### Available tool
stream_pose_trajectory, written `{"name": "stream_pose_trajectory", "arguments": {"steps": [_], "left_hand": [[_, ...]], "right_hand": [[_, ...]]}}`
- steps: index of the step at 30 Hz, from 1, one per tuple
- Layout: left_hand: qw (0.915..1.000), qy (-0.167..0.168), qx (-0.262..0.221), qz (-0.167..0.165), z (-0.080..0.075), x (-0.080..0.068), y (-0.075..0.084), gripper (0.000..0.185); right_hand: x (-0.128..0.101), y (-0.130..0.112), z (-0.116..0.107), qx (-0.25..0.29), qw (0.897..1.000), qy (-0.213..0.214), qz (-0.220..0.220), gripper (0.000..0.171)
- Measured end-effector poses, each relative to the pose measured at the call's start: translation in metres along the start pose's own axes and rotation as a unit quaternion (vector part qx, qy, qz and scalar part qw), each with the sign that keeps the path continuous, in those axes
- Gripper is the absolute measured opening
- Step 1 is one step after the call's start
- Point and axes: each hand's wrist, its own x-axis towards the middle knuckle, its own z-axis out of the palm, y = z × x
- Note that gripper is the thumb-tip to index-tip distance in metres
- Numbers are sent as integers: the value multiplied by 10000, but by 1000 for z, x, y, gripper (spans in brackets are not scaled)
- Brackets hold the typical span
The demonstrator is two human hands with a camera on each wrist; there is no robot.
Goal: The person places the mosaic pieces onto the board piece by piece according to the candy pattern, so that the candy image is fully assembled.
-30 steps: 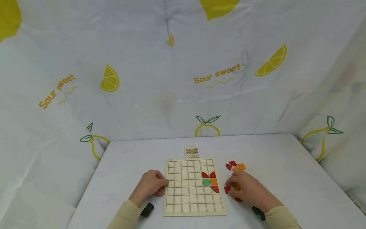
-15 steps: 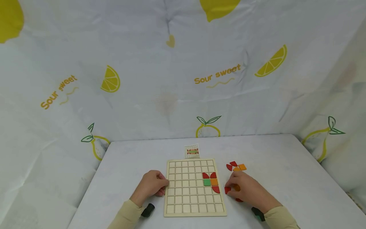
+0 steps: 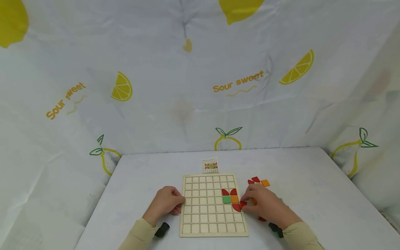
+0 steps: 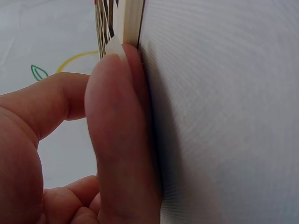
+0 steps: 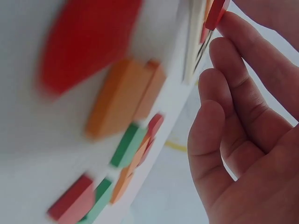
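My right hand (image 3: 262, 203) pinches a small red tile (image 3: 243, 204) between thumb and forefinger, at the right edge of the wooden grid board (image 3: 203, 218). In the right wrist view the red tile (image 5: 217, 14) shows at the fingertips, its other fingers curled loosely. My left hand (image 3: 165, 202) holds the board's left edge; in the left wrist view the thumb (image 4: 114, 121) overlaps the board's rim (image 4: 132, 21). In the board lie several red quarter-circle tiles (image 3: 233, 192), a green square tile (image 3: 226, 199) and an orange square tile (image 3: 234, 199).
A small pattern card (image 3: 210, 166) lies behind the board. Loose red, orange (image 3: 265, 183) and green (image 5: 128, 144) tiles lie right of the board, partly hidden under my right hand. A white cloth printed with lemons (image 3: 200, 86) hangs behind the table (image 3: 312, 194).
My right hand has lifted the red tile from beside the board and moved it left to the board's right edge, uncovering green tiles. My left hand stays at the board's left edge.
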Motion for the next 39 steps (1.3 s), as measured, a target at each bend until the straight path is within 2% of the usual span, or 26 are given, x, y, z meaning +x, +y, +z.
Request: {"name": "stream_pose_trajectory", "arguments": {"steps": [4, 9, 15, 23, 39], "left_hand": [[10000, -3, -26, -29, -1, -1, 1, 16], [9999, -40, -94, -24, -2, -1, 3, 16], [9999, -68, -149, -56, 0, -1, 3, 16], [10000, -15, -94, -21, -1, -1, 2, 17], [9999, -47, -103, -27, -2, 0, 1, 16]], "right_hand": [[6, -10, 2, 92, 9997, -12, -247, 15], [14, -24, 4, 298, 9988, -183, -348, 14], [18, -31, 12, 200, 9984, -285, -435, 15], [20, -37, 17, -91, 9978, -229, -611, 17], [22, -36, 22, -120, 9979, -273, -575, 12]]}}
